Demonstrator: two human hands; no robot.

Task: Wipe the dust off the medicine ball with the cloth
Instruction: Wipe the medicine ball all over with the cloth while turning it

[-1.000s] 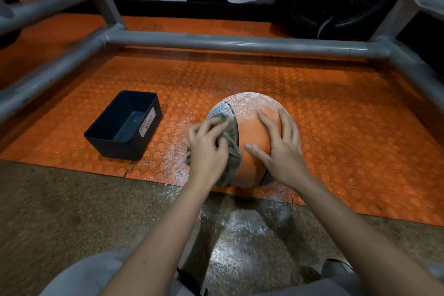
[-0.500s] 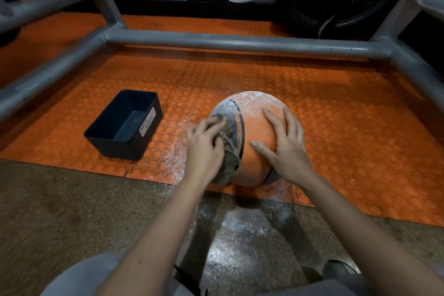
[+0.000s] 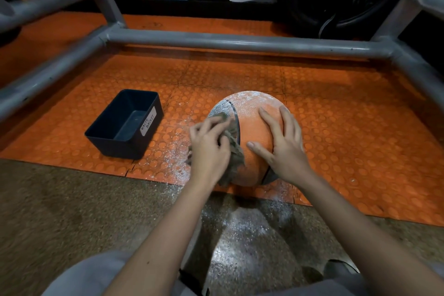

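An orange medicine ball [image 3: 252, 127] with a grey panel and black seams sits on the orange studded mat, white dust still coating its far top. My left hand [image 3: 209, 149] presses a crumpled grey-brown cloth [image 3: 234, 154] against the ball's left side, fingers curled over the cloth. My right hand [image 3: 283, 144] lies flat on the ball's right side with fingers spread, steadying it.
A dark rectangular bin [image 3: 125, 124] labelled "waste basket" stands on the mat [image 3: 360, 139] left of the ball. White dust lies on the mat and the speckled floor [image 3: 242, 228] near me. Grey metal rack bars [image 3: 240, 42] frame the mat behind and at both sides.
My left hand with the cloth has slid slightly left and up along the ball's left side. The right hand stays put on the ball.
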